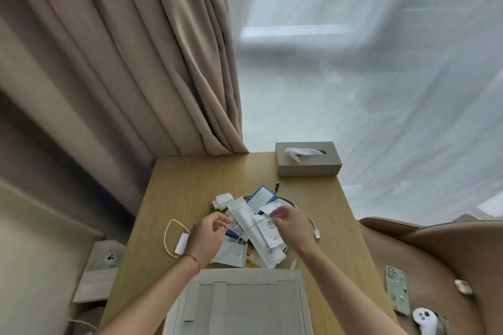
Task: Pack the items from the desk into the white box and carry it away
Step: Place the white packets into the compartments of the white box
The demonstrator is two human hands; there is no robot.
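A: So, sweeping left to right, how far along does the packing look?

B: Barely begun, I'd judge. At about eight o'clock on the desk (174, 187) a cream cable loop (171, 236) with a white tag lies untouched. The left hand (209, 234) is over the pile's left edge, fingers curled toward a blue-printed packet (232, 228); whether they actually pinch it I cannot tell.

A: And the pile itself?

B: It sits at the desk's middle: a white charger plug (223, 201) at its eleven o'clock, a long white tube (253, 231) lying diagonally across it, a blue-and-white card (261, 198) behind, flat sachets (231, 251) underneath. None of it is packed yet.

A: The right hand?

B: The right hand (285, 219) pinches a small white paper slip (269, 209) at fingertip level, just above the tube's upper half. A white USB cable (313, 226) curls out at the hand's three o'clock.

A: Where's the white box?

B: The white box (245, 304) is at six o'clock, flaps open, directly below both wrists, and its inside looks bare. Everything still has to go in, then the carrying.

A: That grey tissue box (307, 159) at one o'clock?

B: Well apart from the pile; probably stays.
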